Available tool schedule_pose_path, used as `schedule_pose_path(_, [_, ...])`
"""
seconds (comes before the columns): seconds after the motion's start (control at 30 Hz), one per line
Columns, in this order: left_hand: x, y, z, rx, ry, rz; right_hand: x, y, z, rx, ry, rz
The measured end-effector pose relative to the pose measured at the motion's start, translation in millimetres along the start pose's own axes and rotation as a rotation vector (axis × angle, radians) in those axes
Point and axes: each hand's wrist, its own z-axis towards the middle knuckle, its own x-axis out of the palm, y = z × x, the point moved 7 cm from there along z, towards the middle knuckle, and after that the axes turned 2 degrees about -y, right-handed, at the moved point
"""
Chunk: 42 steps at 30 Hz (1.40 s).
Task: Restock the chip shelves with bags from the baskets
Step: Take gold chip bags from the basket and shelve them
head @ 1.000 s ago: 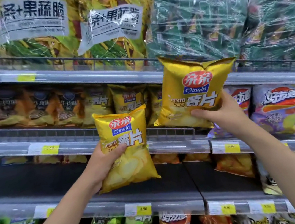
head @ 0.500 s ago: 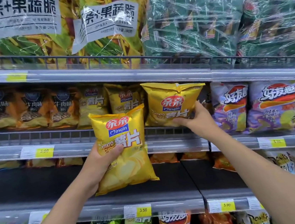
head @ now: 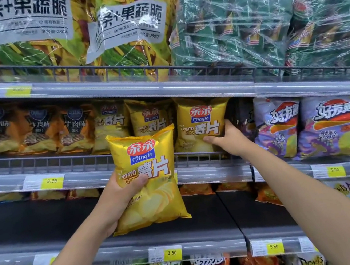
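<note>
My right hand [head: 229, 140] grips a yellow bag [head: 201, 124] standing at the shelf rail [head: 63, 165], with a dark gap to its right; a second ago it was higher and nearer. My left hand [head: 120, 196] still grips the second bag [head: 146, 179], nearer.

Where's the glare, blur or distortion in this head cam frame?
Head view: glare streaks the clear wrap on the green multipacks; the shelf rail bows from the wide lens; the lower shelf deck lies in deep shadow; the left price tag is smeared; the front yellow bag in the left hand and the shelved yellow bag in the right hand read sharp.
</note>
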Motion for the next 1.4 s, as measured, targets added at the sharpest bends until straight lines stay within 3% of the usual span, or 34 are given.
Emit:
schedule_pose_path(0.17, [-0.5, -1.2, -0.9, 0.004, 0.008, -0.010, 4.2, -8.9, 11.3, 0.107, 0.050, 0.148])
schedule_pose_path(0.57, [-2.7, 0.0, 2.6, 0.014, 0.014, -0.012, 15.8, -19.1, 23.0, 0.256, 0.117, 0.253])
schedule_pose_path(0.83, [-2.5, 3.1, 4.9, 0.011, 0.020, -0.027, 9.1, -3.2, -0.4, 0.182, 0.266, -0.004])
schedule_pose_path(1.4, [-1.9, 1.2, 4.6, 0.026, 0.021, 0.006, 27.7, -32.1, 49.4, 0.204, 0.175, -0.095])
